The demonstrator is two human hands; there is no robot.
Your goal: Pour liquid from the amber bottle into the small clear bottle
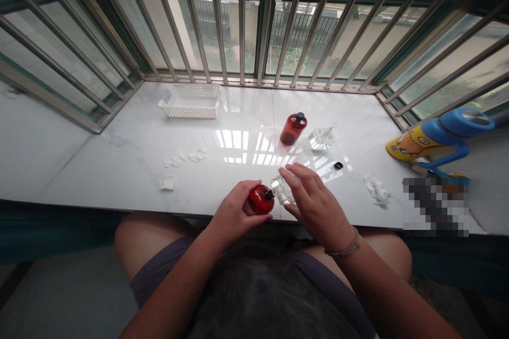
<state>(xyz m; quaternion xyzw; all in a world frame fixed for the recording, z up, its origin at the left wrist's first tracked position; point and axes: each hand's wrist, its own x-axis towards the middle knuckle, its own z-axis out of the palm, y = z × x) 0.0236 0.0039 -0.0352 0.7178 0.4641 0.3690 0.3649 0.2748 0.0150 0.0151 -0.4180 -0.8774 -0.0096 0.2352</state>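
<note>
My left hand (237, 206) is wrapped round a red bottle (260, 200), tilted with its open neck pointing right. At that neck is a small clear glass bottle (281, 192), partly covered by the fingers of my right hand (314, 198), which close on it. The two necks meet or nearly meet; I cannot tell whether they touch. A black cap (338, 166) lies on the white table to the right. Farther back stands a second red bottle (294, 129) with a black cap on. Next to it is a square clear glass container (322, 139) with a clear piece on top.
A white perforated basket (191, 112) sits at the back left. Crumpled tissues (174, 160) lie on the left, and another tissue (377, 191) on the right. A blue and yellow flask (417, 140) stands at the far right, near a blurred-out patch. Metal window bars (242, 32) border the table (131, 169).
</note>
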